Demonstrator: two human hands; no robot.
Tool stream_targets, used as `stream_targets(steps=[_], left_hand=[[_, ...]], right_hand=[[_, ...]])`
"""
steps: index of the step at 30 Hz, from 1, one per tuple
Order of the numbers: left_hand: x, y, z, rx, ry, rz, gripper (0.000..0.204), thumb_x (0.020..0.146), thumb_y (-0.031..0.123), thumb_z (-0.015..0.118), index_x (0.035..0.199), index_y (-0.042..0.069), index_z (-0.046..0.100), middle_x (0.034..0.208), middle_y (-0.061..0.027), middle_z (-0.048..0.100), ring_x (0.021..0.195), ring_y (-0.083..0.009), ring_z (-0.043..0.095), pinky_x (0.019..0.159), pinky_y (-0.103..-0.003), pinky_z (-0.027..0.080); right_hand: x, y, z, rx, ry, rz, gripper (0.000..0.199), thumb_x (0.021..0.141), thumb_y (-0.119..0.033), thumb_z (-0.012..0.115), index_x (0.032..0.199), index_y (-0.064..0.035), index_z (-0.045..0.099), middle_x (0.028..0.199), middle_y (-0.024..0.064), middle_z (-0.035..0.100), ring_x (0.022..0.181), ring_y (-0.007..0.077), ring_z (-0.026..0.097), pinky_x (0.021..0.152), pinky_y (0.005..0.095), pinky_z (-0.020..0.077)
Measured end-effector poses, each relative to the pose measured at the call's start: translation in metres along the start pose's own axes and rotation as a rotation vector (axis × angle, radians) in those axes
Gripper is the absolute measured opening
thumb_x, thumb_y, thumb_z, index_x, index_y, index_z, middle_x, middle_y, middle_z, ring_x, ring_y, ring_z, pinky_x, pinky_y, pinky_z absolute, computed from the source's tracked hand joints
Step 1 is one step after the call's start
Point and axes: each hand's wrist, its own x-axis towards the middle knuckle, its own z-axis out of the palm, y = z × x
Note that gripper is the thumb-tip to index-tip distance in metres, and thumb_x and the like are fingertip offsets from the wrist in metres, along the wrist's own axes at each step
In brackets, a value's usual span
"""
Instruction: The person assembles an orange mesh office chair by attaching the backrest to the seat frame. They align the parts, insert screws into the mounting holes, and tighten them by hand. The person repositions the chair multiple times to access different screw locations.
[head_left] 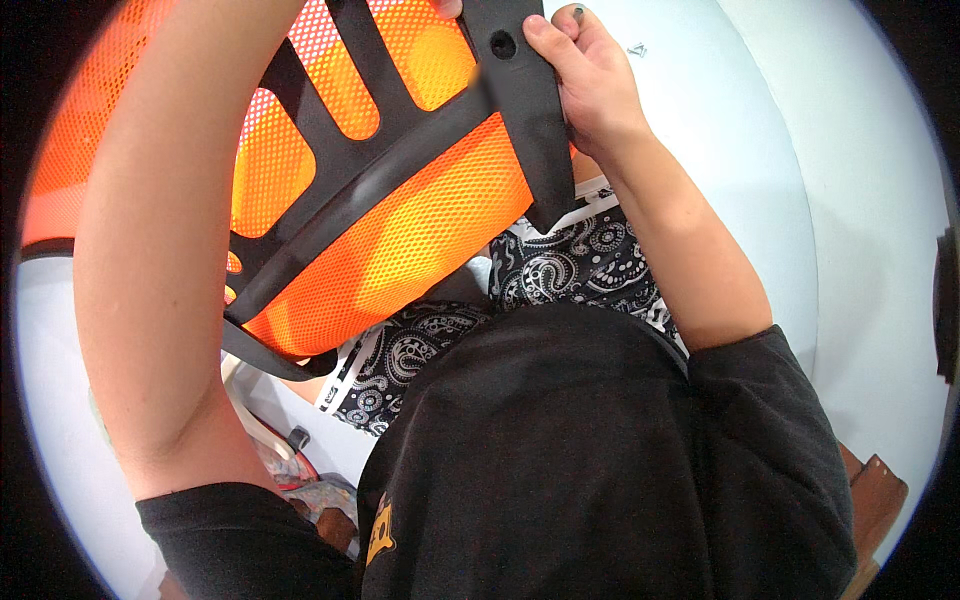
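One label (332,393), too small to read, sits on my paisley shorts (400,360); above them, my right hand (600,85) grips the black-framed, orange-mesh chair backrest (400,225); how my left hand (447,8) holds, I cannot tell.

Possibly a home, from the paisley shorts (570,265)

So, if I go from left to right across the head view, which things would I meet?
Left forearm, round hole in the black frame, right hand, small metal pieces, dark object at the rim.
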Motion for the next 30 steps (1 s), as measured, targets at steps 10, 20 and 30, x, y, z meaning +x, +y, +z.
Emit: stream_targets(steps=[10,20,30], left_hand=[[0.004,-0.001,-0.007,-0.083,-0.067,0.038,0.09,0.048,0.075,0.072,0.098,0.001,0.063,0.11,-0.0149,0.058,0.118,-0.0288,0.048,0.115,-0.05,0.01],[0.025,0.007,-0.022,-0.087,-0.267,-0.006,0.091,0.046,0.076,0.072,0.099,0.003,0.063,0.112,-0.0142,0.059,0.118,-0.0285,0.048,0.115,-0.05,0.01],[0.02,-0.005,-0.002,-0.143,-0.191,0.019,0.087,0.049,0.075,0.072,0.1,0.006,0.063,0.106,-0.0123,0.059,0.116,-0.0287,0.048,0.114,-0.052,0.009]], right_hand=[[0.016,0.039,0.002,0.468,-0.179,-0.289,0.034,0.084,-0.02,0.072,0.086,-0.0078,0.04,0.077,-0.0016,0.045,0.07,0.006,0.043,0.061,0.0207,0.041],[0.02,0.048,-0.001,0.571,-0.161,-0.253,0.037,0.082,-0.018,0.073,0.083,-0.0087,0.038,0.076,-0.001,0.044,0.07,0.0073,0.044,0.06,0.0218,0.0415],[0.008,0.029,-0.005,0.503,-0.24,-0.065,0.033,0.087,-0.012,0.068,0.083,-0.0106,0.036,0.084,-0.0021,0.043,0.083,0.0059,0.046,0.076,0.0204,0.0428]])
